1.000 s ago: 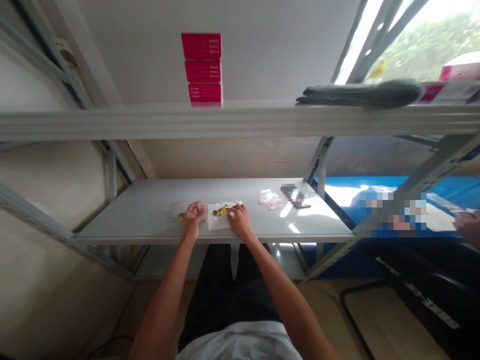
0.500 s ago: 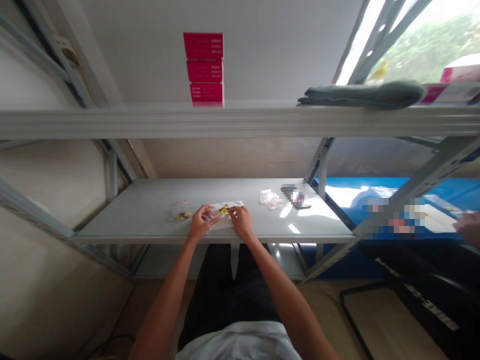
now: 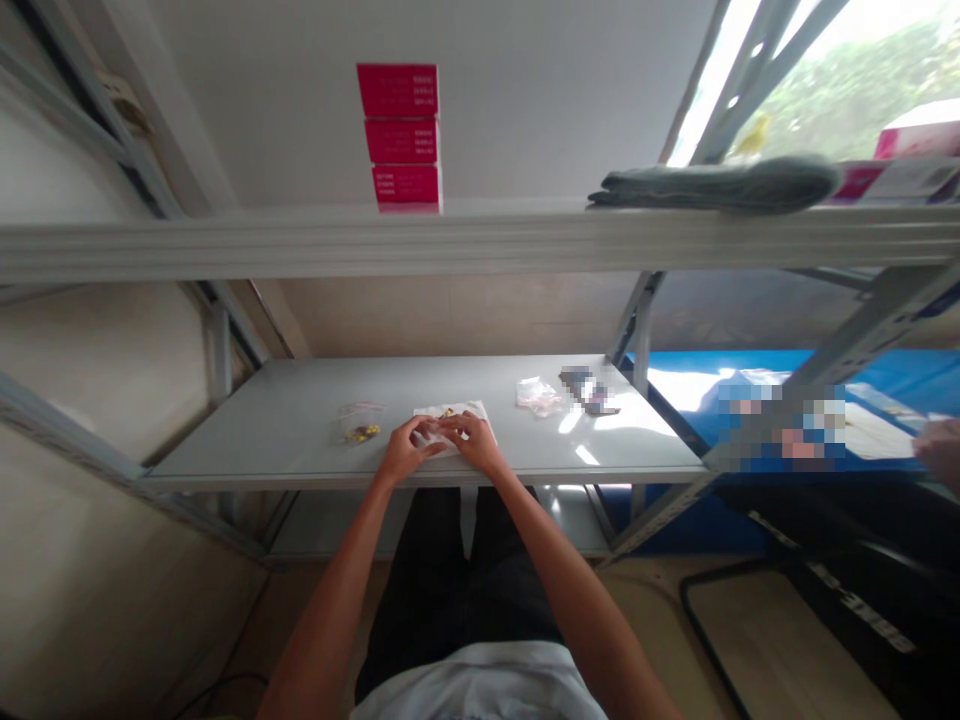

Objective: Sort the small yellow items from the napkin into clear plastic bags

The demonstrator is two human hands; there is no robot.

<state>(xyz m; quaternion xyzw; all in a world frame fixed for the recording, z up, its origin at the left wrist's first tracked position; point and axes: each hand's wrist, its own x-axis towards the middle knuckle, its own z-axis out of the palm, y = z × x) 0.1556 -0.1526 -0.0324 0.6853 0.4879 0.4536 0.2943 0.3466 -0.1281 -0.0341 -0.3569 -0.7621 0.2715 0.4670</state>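
My left hand (image 3: 405,455) and my right hand (image 3: 472,443) meet fingertip to fingertip over a white sheet (image 3: 480,414) near the front edge of the grey shelf (image 3: 300,410). Small yellow pieces (image 3: 448,412) lie on the sheet just beyond my fingers. Both hands are curled in a pinch; what they pinch is too small to name. A small clear bag with yellow pieces (image 3: 358,422) lies to the left of my left hand, apart from it.
Another clear bag (image 3: 536,395) and a dark object (image 3: 589,388) lie at the shelf's right. Pink boxes (image 3: 401,135) and a folded grey cloth (image 3: 712,185) rest on the upper shelf. A blue surface (image 3: 885,375) and another person's hand (image 3: 941,450) are at right.
My left hand left the small clear bag and moved right onto the white sheet. My right hand shifted slightly left, so both hands now touch at the fingertips.
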